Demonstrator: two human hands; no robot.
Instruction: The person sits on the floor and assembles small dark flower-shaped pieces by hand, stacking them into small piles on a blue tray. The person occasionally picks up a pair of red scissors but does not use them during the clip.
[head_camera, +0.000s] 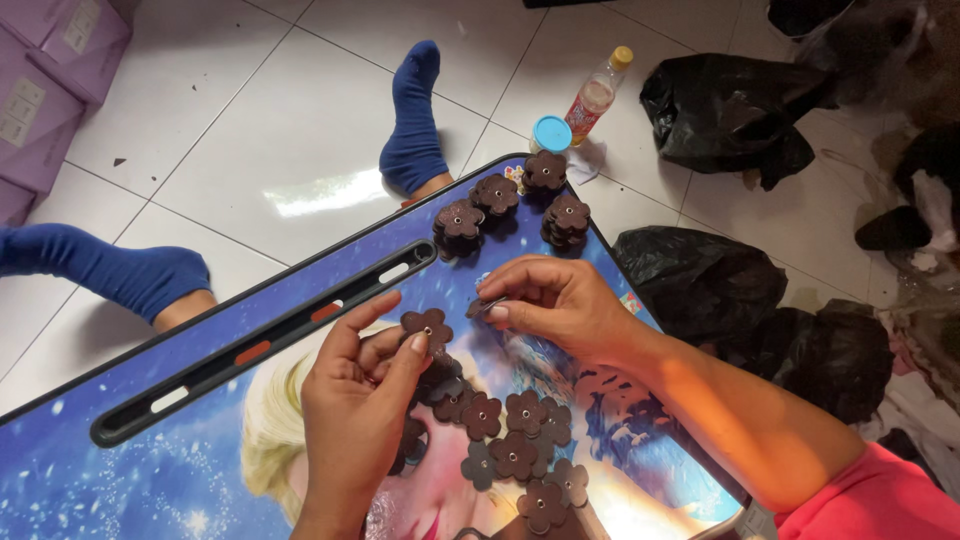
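While left hand (355, 400) pinches brown flower-shaped leather piece (427, 324) by its edge between thumb and fingers (415, 345), face up, centre hole showing, right hand (555, 300) just beside it closes fingertips on second, darker piece (484, 306), held edge-on. Directly below fingers: loose flower pieces (515, 455) spread on blue picture-printed bench (150, 470), within easy reach. Beyond right hand, at bench's far edge: four neat flower stacks (510, 205), kept apart from loose pile. Past those, on tiled floor: blue-lidded jar (551, 133), small bottle (598, 93), black bags (725, 110). Blue-socked feet (412, 125) beyond bench.
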